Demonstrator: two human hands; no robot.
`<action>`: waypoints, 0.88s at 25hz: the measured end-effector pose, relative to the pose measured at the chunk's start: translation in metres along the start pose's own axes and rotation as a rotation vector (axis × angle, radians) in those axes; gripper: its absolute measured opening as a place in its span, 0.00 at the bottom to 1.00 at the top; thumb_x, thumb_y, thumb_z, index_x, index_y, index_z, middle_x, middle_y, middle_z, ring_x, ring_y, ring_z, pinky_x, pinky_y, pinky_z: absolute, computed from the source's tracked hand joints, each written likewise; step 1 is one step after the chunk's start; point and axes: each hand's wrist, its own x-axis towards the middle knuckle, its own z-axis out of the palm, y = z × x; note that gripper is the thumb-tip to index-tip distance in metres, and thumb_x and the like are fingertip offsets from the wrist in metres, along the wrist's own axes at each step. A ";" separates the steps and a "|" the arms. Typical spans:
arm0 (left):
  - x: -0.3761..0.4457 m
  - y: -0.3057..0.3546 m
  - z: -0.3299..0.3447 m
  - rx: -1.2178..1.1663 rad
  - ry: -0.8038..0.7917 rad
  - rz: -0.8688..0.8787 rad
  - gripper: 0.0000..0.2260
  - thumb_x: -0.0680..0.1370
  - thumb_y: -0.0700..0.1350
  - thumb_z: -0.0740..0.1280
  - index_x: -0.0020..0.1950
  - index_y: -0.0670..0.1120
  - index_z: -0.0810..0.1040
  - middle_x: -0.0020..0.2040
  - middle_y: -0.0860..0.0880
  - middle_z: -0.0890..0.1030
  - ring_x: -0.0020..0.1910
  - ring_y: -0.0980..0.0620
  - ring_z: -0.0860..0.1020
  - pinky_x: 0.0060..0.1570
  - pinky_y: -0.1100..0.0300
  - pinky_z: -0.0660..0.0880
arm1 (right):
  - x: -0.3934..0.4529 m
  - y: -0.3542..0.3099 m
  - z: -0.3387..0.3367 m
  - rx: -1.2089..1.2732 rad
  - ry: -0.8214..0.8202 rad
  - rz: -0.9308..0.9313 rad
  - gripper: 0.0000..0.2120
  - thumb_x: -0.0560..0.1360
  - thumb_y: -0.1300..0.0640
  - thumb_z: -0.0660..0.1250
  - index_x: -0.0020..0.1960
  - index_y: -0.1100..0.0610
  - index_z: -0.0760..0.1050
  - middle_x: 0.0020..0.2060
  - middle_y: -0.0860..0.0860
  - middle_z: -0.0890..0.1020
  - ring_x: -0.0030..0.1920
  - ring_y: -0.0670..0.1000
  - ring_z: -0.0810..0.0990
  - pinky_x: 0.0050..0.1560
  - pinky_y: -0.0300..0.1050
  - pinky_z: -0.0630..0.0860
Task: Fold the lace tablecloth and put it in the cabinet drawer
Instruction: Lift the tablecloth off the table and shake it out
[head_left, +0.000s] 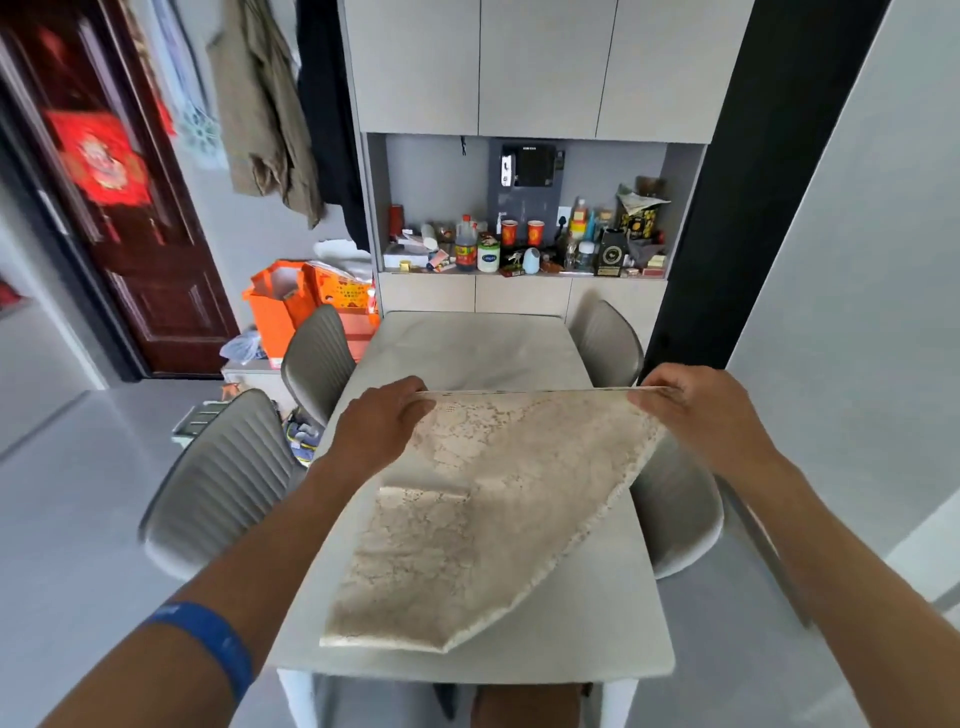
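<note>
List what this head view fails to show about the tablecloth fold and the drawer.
- Fingertips of the left hand and right hand: curled behind the lace tablecloth's raised edge.
- Number of folded layers: too fine to tell.
- Target drawer: the panels below the cabinet niche show no handles; the table hides their lower part.

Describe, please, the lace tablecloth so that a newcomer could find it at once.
Start at the pale table that runs from the camera toward the grey wall cabinet. Above its near half, the left hand and right hand hold up the beige tablecloth by its far edge. It is the only patterned cloth there.
</note>
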 end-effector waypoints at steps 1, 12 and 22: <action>-0.014 0.009 -0.011 0.009 0.024 0.003 0.08 0.80 0.49 0.64 0.48 0.45 0.77 0.37 0.48 0.80 0.38 0.46 0.79 0.39 0.52 0.73 | -0.012 0.001 -0.005 0.012 0.013 -0.007 0.09 0.75 0.46 0.69 0.42 0.51 0.80 0.35 0.46 0.82 0.38 0.48 0.79 0.37 0.47 0.72; -0.139 0.116 -0.115 -0.711 0.366 -0.234 0.06 0.76 0.38 0.71 0.51 0.41 0.84 0.40 0.42 0.83 0.38 0.50 0.78 0.45 0.54 0.76 | -0.105 -0.021 -0.082 0.673 0.014 0.221 0.05 0.76 0.58 0.70 0.44 0.59 0.79 0.40 0.60 0.84 0.35 0.53 0.85 0.35 0.44 0.83; -0.187 0.121 -0.184 -0.898 0.352 -0.115 0.06 0.79 0.39 0.66 0.51 0.45 0.83 0.41 0.43 0.83 0.41 0.47 0.82 0.40 0.56 0.82 | -0.171 -0.051 -0.077 1.028 -0.069 0.194 0.06 0.75 0.56 0.70 0.52 0.52 0.82 0.45 0.50 0.87 0.47 0.50 0.86 0.44 0.38 0.83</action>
